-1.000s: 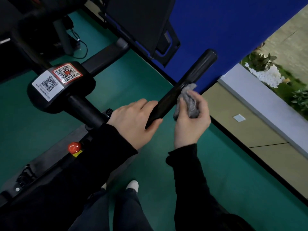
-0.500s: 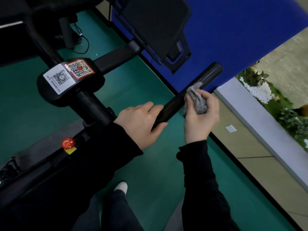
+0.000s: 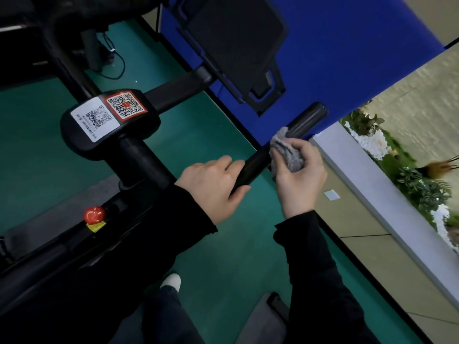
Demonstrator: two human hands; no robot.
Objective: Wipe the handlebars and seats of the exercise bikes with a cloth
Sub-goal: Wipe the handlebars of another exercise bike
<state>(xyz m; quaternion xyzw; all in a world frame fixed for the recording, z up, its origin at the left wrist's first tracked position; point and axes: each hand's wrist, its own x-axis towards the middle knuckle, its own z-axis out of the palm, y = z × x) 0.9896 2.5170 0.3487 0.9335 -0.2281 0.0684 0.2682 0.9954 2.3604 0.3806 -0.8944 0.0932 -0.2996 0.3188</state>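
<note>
Grey cloth sits bunched in the right hand, fingers curled round it, pressed against the black handlebar — whose long axis runs up-right from the left hand clamped round its near end. Next stroke, I judge, goes outward toward the far tip.

Your left hand: on the handlebar, near end.
Your right hand: just right, cloth touching the bar.
Console: left, behind your hands.
</note>
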